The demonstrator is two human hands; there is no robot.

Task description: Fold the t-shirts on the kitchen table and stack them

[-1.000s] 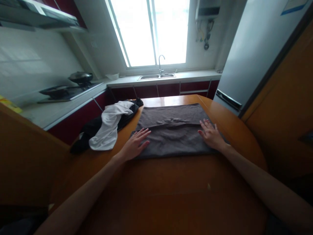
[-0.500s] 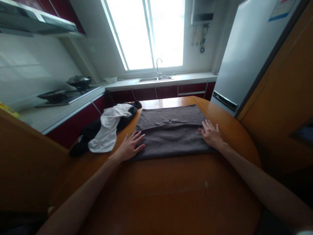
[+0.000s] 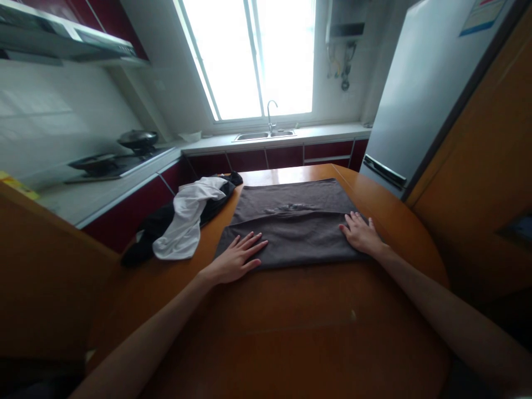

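A dark grey garment, perhaps a T-shirt (image 3: 291,241), lies folded on the wooden table (image 3: 291,332), its near part doubled over the rest. Part of a printed or wrinkled pattern shows just beyond the fold's edge. My left hand (image 3: 239,259) rests flat on the near left part of the cloth, fingers spread. On the right end of the folded part lies my right hand (image 3: 361,233), palm down with its fingers stretched out. Neither hand grips the fabric.
White cloth (image 3: 187,216) and black cloth (image 3: 155,221) lie heaped at the table's left edge. Beyond stand a sink (image 3: 266,134) under the window and a stove with a pan (image 3: 139,138). A fridge (image 3: 409,94) stands to the right.
My left hand has slid right and slightly nearer along the folded part, uncovering the left end of the fold. My right hand stays in nearly the same place on the cloth.
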